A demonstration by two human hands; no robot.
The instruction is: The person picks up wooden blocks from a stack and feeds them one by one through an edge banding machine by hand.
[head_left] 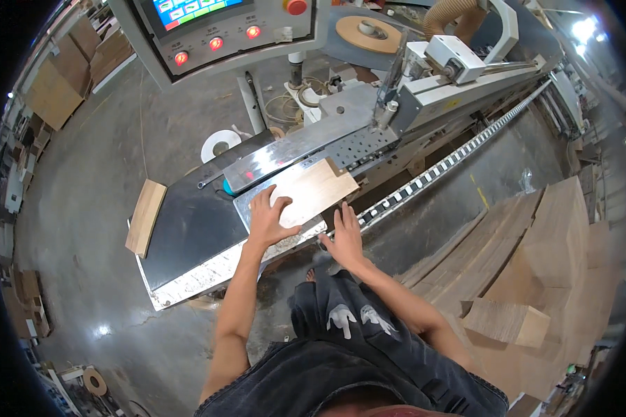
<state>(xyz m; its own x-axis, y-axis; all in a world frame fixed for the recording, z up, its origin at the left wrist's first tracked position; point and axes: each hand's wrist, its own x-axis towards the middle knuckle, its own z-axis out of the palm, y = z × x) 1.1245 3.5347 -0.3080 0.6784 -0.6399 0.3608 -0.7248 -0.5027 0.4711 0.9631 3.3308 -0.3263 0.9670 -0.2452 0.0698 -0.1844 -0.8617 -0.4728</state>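
A pale wooden board [311, 191] with a notch in its far corner lies on the machine's metal infeed plate, along a steel guide fence [285, 154]. Over the board's left end is my left hand [266, 217], fingers and thumb spread apart; whether it presses on the wood I cannot tell. My right hand [344, 240] is by the board's near right corner, beside the chain track, with its fingers apart and nothing gripped. To the left, a second wooden piece [146, 217] rests at the edge of the black table top [191, 215].
A control panel [222, 48] with a screen, lit red buttons and a red knob overhangs the far left. The machine's chain track [424, 186] runs off to the far right. Stacked wooden panels [508, 236] stand at my right. A large edging roll [368, 35] sits behind the machine.
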